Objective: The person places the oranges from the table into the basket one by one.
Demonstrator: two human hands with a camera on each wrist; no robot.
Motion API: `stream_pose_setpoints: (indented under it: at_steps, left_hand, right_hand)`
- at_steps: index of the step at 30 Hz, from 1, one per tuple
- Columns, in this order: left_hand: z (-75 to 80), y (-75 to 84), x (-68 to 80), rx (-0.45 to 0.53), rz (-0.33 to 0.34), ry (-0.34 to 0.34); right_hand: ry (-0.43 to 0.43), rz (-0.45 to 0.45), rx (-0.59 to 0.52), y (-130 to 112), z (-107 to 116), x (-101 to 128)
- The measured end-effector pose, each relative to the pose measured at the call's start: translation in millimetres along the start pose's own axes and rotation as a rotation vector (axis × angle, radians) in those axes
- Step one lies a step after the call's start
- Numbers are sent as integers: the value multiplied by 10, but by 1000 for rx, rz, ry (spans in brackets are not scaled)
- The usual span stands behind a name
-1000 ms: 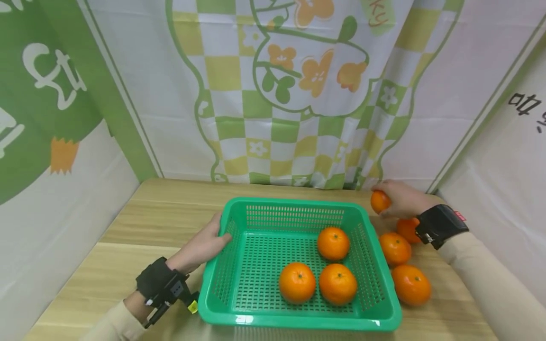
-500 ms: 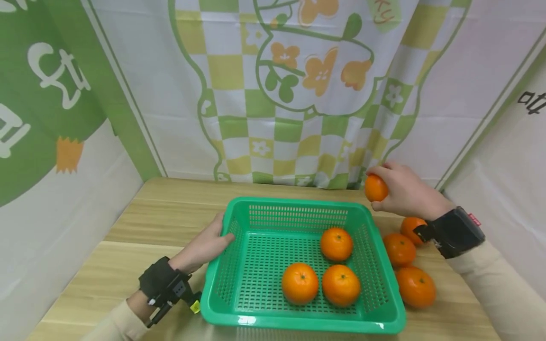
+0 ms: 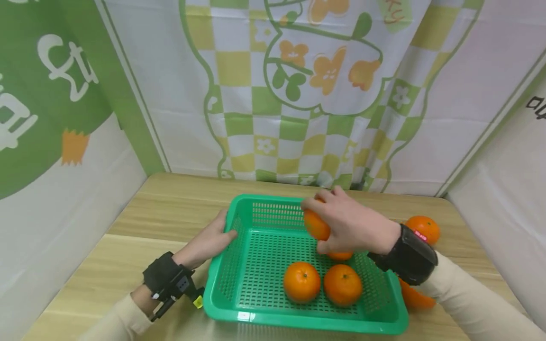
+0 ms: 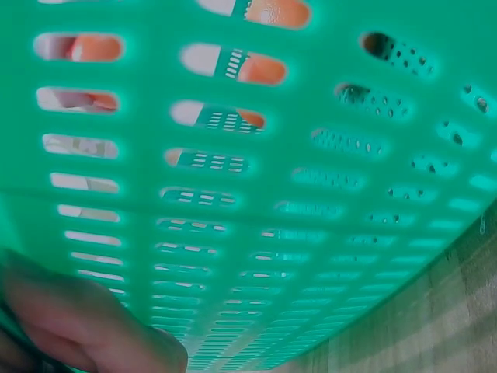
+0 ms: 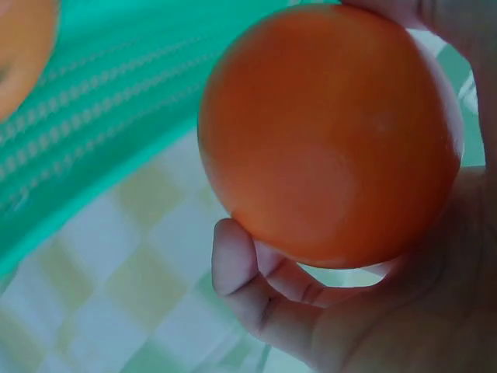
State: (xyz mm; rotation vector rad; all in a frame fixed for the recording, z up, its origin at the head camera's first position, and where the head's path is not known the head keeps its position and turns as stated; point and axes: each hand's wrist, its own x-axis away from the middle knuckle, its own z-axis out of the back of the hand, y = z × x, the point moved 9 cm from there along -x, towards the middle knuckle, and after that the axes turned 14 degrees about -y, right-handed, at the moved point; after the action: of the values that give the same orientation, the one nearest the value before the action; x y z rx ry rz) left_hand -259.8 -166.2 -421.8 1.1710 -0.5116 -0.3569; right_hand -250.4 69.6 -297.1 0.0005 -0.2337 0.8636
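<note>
Head view: held orange (image 3: 316,226) sits in the right hand (image 3: 350,227), fingers (image 3: 317,202) curled over its top and thumb under it, hanging above the inside of the green basket (image 3: 239,316), over the far half. Right wrist view confirms it — orange (image 5: 330,132) cupped against the palm, fingertips (image 5: 233,260) wrapping its underside, green mesh behind.

Change: a second ago that hand was pinching the same orange on the bench (image 3: 128,222) outside the basket's far right corner; half a second ago it was lifted off the bench; now it has crossed the rim and is over the basket. Reads as the carry being nearly finished, only the set-down left — a judgement, not seen.

Left hand (image 3: 209,241) rests on the basket's left wall, fingers fairly straight along the rim, same as before, steadying it. Left wrist view shows only the green slotted wall (image 4: 256,194) close up and a blurred fingertip (image 4: 93,326).

Count: five to six oranges visible. One held. Three in the basket — two below the right hand's fingers, side by side near the front, (image 3: 302,282) and (image 3: 342,284), and one mostly hidden under the palm (image 3: 340,255). Outside, beyond the right wrist, one clear on the bench (image 3: 422,229) and an orange sliver behind the wristband (image 3: 414,298); others may be hidden by the arm. One basket. Black wrist units on both arms.
</note>
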Motion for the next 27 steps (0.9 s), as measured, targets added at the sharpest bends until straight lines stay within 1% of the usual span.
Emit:
stream_pose_setpoints:
  at_steps: [4, 6, 10, 12, 17, 21, 24, 27]
  left_hand:
    - [2, -8, -18, 10, -8, -7]
    - [2, -13, -20, 13, -9, -11]
    - [-1, -22, -15, 14, 1, -20]
    - [-3, -17, -14, 12, 3, -23]
    - [17, -45, 0, 14, 16, -11]
    - [19, -57, 11, 22, 8, -9]
    - [11, -53, 5, 30, -5, -12]
    - [10, -53, -2, 20, 0, -8]
  right_hand:
    - [-75, 104, 15, -379, -160, -170]
    - [-85, 153, 47, -550, -232, -239]
    - [-107, 220, 122, -810, -362, -365]
    - [-143, 230, 133, -895, -438, -428]
    - [-265, 262, 147, -1077, -667, -599]
    - [-322, 311, 194, -1221, -852, -698]
    - [-363, 310, 226, -1278, -985, -758]
    - [-397, 302, 244, -1301, -1089, -806]
